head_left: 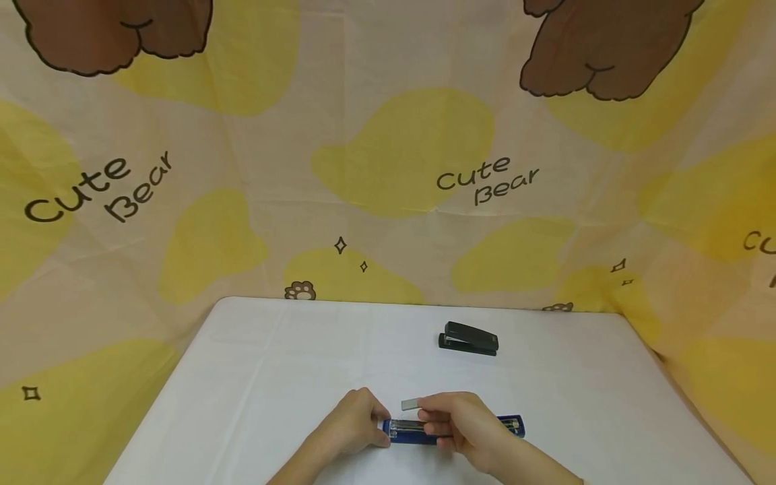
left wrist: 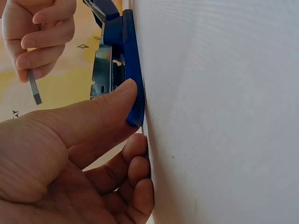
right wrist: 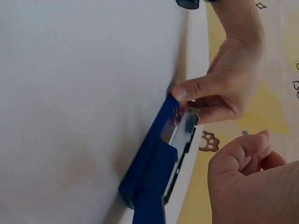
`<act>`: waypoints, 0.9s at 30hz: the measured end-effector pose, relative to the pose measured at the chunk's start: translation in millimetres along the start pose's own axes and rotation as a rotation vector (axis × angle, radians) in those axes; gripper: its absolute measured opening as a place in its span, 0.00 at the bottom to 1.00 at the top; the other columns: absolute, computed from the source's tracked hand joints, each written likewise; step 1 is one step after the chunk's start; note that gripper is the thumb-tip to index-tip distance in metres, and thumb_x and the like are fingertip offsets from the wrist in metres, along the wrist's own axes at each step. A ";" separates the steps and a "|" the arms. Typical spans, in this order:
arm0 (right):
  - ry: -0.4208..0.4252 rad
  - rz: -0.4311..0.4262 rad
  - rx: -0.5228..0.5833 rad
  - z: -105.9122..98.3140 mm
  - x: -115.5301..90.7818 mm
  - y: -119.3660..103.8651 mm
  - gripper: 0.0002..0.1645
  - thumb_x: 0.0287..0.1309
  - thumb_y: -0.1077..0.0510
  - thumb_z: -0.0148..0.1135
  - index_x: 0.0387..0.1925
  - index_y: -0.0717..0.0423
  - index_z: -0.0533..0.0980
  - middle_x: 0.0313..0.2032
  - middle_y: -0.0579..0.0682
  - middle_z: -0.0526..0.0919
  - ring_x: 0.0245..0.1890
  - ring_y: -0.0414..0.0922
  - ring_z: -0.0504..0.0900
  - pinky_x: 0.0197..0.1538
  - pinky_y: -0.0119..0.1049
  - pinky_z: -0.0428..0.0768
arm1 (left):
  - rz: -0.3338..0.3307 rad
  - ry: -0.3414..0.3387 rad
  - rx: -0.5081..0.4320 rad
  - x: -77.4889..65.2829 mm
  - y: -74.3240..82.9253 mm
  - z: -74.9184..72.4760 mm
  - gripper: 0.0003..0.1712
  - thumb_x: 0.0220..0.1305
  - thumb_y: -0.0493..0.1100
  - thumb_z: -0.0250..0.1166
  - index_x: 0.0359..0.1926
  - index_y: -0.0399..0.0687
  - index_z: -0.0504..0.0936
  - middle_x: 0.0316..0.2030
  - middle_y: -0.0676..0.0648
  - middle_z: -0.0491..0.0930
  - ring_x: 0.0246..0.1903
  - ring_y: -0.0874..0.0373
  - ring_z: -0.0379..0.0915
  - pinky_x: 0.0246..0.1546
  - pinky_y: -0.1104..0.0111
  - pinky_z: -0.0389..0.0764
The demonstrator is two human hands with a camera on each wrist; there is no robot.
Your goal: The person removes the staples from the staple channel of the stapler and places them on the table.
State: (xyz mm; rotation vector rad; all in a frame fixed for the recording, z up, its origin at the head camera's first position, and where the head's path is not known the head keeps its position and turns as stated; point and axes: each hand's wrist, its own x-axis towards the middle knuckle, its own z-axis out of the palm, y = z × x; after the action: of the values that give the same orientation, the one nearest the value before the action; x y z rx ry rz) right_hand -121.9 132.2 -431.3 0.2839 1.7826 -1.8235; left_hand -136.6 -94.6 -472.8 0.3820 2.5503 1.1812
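A blue stapler (head_left: pixel 405 438) lies on the white table with its top swung open and its metal magazine bared. In the left wrist view the blue base (left wrist: pixel 134 60) rests against the table. My left hand (head_left: pixel 356 423) pinches the stapler's left end between thumb and fingers. Above the magazine, my right hand (head_left: pixel 469 426) holds a small grey strip of staples (head_left: pixel 409 404) by one end, apart from the stapler. That strip (left wrist: pixel 34 88) points downward from the fingertips in the left wrist view. The right hand hides the stapler's middle in the head view.
A black stapler (head_left: pixel 468 341) stands on the table (head_left: pixel 291 364) farther back, right of centre. Behind the table hangs a yellow and beige printed cloth (head_left: pixel 388 148), which also runs along both sides.
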 end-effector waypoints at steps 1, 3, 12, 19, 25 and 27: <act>-0.004 -0.002 0.002 -1.5 -1.2 -1.9 0.14 0.65 0.56 0.67 0.47 0.60 0.85 0.28 0.43 0.87 0.26 0.35 0.80 0.29 0.27 0.76 | 0.001 0.001 0.003 0.0 0.0 0.1 0.18 0.43 0.32 0.83 0.39 0.36 0.91 0.19 0.53 0.74 0.23 0.60 0.66 0.23 0.69 0.64; -0.018 -0.009 0.007 -5.2 -3.2 -4.7 0.15 0.65 0.56 0.67 0.48 0.61 0.84 0.28 0.43 0.85 0.25 0.35 0.79 0.29 0.26 0.76 | -0.001 0.003 0.007 0.1 0.0 0.1 0.17 0.43 0.33 0.83 0.39 0.36 0.92 0.19 0.53 0.75 0.23 0.61 0.66 0.24 0.69 0.65; -0.018 -0.042 0.000 -28.8 -12.0 -17.3 0.15 0.66 0.55 0.65 0.48 0.61 0.84 0.30 0.44 0.85 0.28 0.36 0.80 0.31 0.26 0.77 | -0.009 -0.005 -0.018 -1.1 -0.1 -0.4 0.16 0.44 0.32 0.83 0.38 0.35 0.91 0.19 0.52 0.74 0.23 0.60 0.66 0.24 0.69 0.64; -0.007 -0.067 0.019 -54.6 -19.9 -28.2 0.12 0.68 0.55 0.63 0.45 0.58 0.85 0.34 0.45 0.86 0.33 0.40 0.80 0.33 0.28 0.78 | -0.013 -0.015 -0.024 -0.3 -0.5 -0.6 0.16 0.46 0.33 0.82 0.39 0.35 0.91 0.20 0.51 0.74 0.24 0.60 0.66 0.24 0.70 0.64; 0.011 -0.061 0.038 -74.0 -25.0 -34.7 0.10 0.71 0.54 0.62 0.42 0.55 0.85 0.34 0.45 0.85 0.34 0.41 0.80 0.36 0.30 0.79 | -0.018 -0.014 -0.020 -1.2 0.2 -0.9 0.16 0.46 0.33 0.83 0.39 0.35 0.91 0.21 0.51 0.74 0.25 0.60 0.66 0.25 0.69 0.64; 0.015 -0.061 0.049 -80.2 -26.4 -36.4 0.10 0.72 0.54 0.61 0.41 0.54 0.84 0.34 0.45 0.85 0.34 0.41 0.80 0.36 0.30 0.80 | -0.020 -0.012 -0.019 -1.6 0.3 -1.2 0.16 0.46 0.33 0.83 0.39 0.35 0.91 0.21 0.51 0.74 0.25 0.59 0.66 0.25 0.69 0.64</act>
State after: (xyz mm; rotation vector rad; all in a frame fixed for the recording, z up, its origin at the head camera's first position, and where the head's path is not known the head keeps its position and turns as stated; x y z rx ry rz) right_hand -138.3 214.6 -393.9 0.2659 1.7765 -1.9142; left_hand -135.5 -95.8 -471.6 0.3566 2.5251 1.1920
